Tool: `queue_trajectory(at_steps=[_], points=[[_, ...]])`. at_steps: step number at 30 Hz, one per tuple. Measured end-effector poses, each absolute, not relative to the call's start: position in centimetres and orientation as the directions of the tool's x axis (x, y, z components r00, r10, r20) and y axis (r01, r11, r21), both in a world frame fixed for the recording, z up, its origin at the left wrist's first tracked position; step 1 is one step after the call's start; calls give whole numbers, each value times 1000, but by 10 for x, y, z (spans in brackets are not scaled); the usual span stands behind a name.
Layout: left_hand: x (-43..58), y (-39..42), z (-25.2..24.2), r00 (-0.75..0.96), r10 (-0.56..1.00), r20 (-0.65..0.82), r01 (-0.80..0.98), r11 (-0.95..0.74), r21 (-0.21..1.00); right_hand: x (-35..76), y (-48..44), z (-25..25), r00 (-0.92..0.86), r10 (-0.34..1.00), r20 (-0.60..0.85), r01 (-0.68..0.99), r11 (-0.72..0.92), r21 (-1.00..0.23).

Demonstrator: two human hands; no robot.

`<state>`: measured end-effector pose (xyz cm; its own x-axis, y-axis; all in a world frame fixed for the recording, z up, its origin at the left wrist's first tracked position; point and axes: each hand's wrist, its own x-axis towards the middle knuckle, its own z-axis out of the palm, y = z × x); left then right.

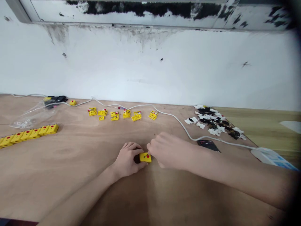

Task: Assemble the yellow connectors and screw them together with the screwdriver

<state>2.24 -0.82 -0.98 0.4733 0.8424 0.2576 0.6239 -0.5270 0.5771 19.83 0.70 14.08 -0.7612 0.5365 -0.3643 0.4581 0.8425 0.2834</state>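
Near the table's middle, my left hand (128, 158) grips a small yellow plastic box (145, 157) between thumb and fingers. The box has a red round button and a small dark mark or part on its top face. My right hand (164, 149) is closed at the box's right edge, its fingertips by the red button. Whatever those fingers pinch is hidden or too small to name. Behind my hands lie several opened yellow cases (126, 113) with small red and white parts in or beside them.
On the left is a row of yellow boxes (35, 133) with red buttons, near a clear plastic bag (23, 122). A white cable (174, 116) runs along the back to a power strip (272, 157). Black and white pieces (211, 121) are heaped right, behind a dark phone-like object (208, 145).
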Motion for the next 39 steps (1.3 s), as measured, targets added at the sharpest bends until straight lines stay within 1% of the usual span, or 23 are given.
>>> queue_trajectory(at_steps=[1, 3, 6, 9, 10, 12, 14, 16, 17, 19, 22, 23, 25, 27, 29, 31, 32, 33, 34, 36, 37, 39], points=[[22, -8, -10, 472, 844, 255, 624, -525, 579, 199, 6, 140, -745, 555, -369, 482, 831, 277], [23, -9, -9, 470, 844, 257, 622, -524, 583, 201, 5, 137, -750, 573, -331, 504, 818, 276], [23, -9, -9, 467, 843, 266, 619, -527, 582, 206, 6, 135, -812, 515, -276, 442, 850, 286], [23, -9, -10, 474, 839, 268, 616, -533, 579, 203, 9, 137, -819, 452, -354, 388, 890, 239], [23, -9, -11, 474, 838, 269, 616, -534, 578, 200, 9, 138, -805, 461, -373, 410, 887, 211], [23, -8, -11, 470, 839, 272, 618, -534, 578, 193, 11, 143, -742, 531, -410, 527, 839, 134], [22, -8, -12, 469, 839, 277, 616, -535, 578, 186, 14, 148, -610, 638, -470, 698, 714, 63], [22, -8, -12, 469, 837, 282, 612, -539, 579, 182, 18, 153, -490, 696, -524, 801, 597, 43], [23, -8, -12, 469, 836, 285, 610, -539, 581, 182, 19, 154, -478, 702, -528, 805, 590, 55], [23, -8, -12, 468, 837, 283, 609, -538, 583, 183, 21, 154, -563, 677, -475, 716, 686, 129], [23, -8, -11, 470, 837, 278, 615, -537, 577, 187, 18, 148, -740, 539, -402, 458, 842, 285], [24, -8, -11, 471, 837, 280, 617, -539, 574, 188, 16, 145, -769, 493, -407, 391, 866, 311], [24, -8, -11, 471, 835, 284, 618, -542, 570, 188, 12, 141, -785, 426, -451, 322, 901, 291], [24, -8, -12, 473, 835, 282, 618, -542, 570, 186, 11, 141, -775, 425, -467, 358, 905, 230], [24, -8, -12, 473, 836, 277, 620, -539, 570, 182, 13, 143, -709, 510, -488, 511, 848, 143], [24, -8, -12, 474, 837, 273, 620, -538, 571, 177, 18, 149, -553, 620, -557, 709, 701, 77], [24, -8, -12, 472, 838, 274, 621, -537, 572, 175, 20, 152, -467, 648, -602, 780, 622, 64], [24, -8, -12, 471, 838, 276, 620, -537, 572, 173, 22, 155, -409, 652, -638, 818, 572, 61], [24, -8, -12, 470, 837, 279, 619, -538, 573, 172, 23, 157, -390, 651, -651, 828, 557, 61], [24, -8, -12, 470, 836, 285, 617, -542, 571, 172, 22, 160, -467, 635, -615, 773, 631, 64], [24, -8, -12, 471, 833, 288, 615, -545, 569, 173, 20, 160, -538, 613, -578, 711, 699, 78], [24, -8, -12, 475, 828, 297, 610, -554, 567, 175, 13, 155, -665, 533, -523, 547, 824, 145]])
